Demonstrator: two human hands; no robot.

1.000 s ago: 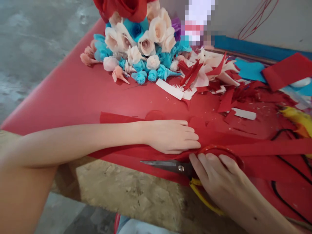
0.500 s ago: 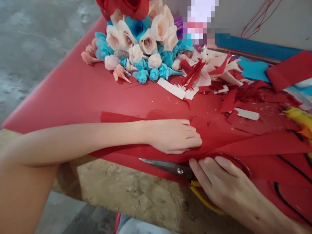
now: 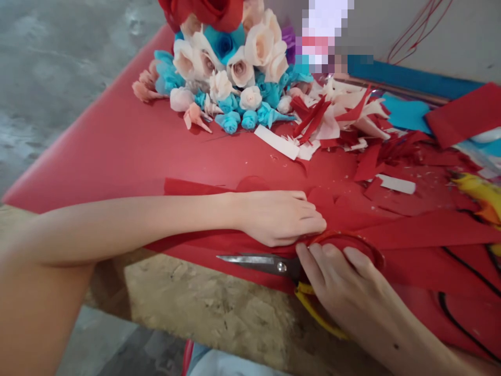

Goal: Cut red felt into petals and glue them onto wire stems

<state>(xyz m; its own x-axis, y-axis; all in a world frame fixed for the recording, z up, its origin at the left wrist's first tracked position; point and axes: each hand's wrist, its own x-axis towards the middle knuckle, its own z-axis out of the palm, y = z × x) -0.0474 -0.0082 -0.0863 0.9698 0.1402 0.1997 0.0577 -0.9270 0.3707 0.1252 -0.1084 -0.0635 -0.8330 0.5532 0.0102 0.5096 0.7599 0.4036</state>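
Observation:
My left hand (image 3: 279,216) rests palm down on red paper (image 3: 188,186), its fingers curled together over it; the fingertips and what lies right under them are hidden. Just below and to the right, my right hand (image 3: 340,277) is wrapped round a pair of scissors (image 3: 270,265) with dark blades and yellow handles. The blades point left, near the table's front edge, and look closed. Part of the handles is covered by my fingers. Close behind my right knuckles shows a round red rim (image 3: 352,236), partly covered.
Paper flowers (image 3: 238,68) in white, blue, peach and red are heaped at the back of the red tabletop (image 3: 117,151). Red and white paper scraps (image 3: 336,115) lie right of them. Black cords (image 3: 462,318) and a yellow item (image 3: 477,190) lie at the right.
My right hand and the scissors have shifted slightly left, closer to my left hand. More of the round red rim shows. The left hand stays almost in place.

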